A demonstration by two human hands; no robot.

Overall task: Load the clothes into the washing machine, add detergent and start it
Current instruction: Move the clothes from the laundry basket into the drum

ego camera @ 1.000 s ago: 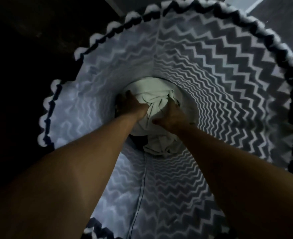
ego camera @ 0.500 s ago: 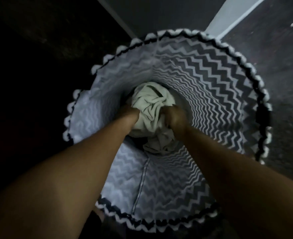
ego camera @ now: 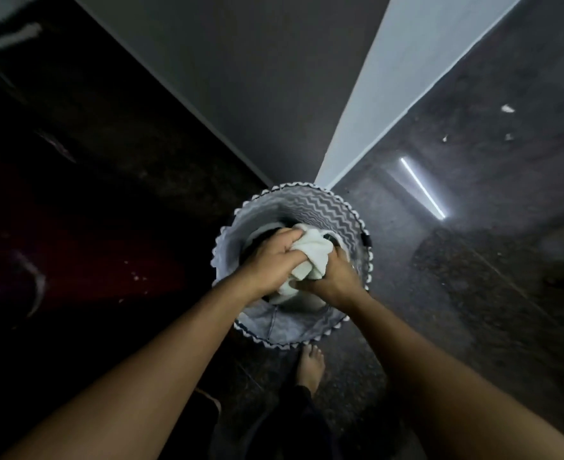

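We're barely started: left hand (ego camera: 270,260) and right hand (ego camera: 332,280) have fingers curled tight round the white clothes bundle (ego camera: 312,252) at the zigzag hamper (ego camera: 323,207) mouth, no washer in view, detergent and start not yet done.

2 bare forearms (ego camera: 161,360) — 1 bare foot (ego camera: 311,363), dark trouser leg (ego camera: 295,416) at ankle.

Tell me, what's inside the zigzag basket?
A white cloth, gripped by the left hand and right hand at the mouth of the basket. Something dark lies underneath, too dim to name; hands and cloth hide the bottom.
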